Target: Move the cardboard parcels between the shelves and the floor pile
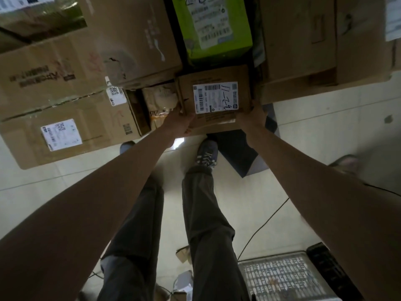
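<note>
While both hands grip its sides, the brown parcel (213,101) (white label, handwritten digits) sits level.

Single head-worn wide-angle view, looking steeply down past outstretched arms, floor (314,127) and stacked boxes (65,72) close below

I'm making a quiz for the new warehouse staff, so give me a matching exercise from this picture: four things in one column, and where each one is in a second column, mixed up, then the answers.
Things
1. small labelled box
2. green box
3. grey crate
4. open box

Places
A. on the floor, by the person's right leg
B. left of the small labelled box
C. between the left hand and the right hand
D. beyond the small labelled box

Pairs: 1-C, 2-D, 3-A, 4-B
</note>
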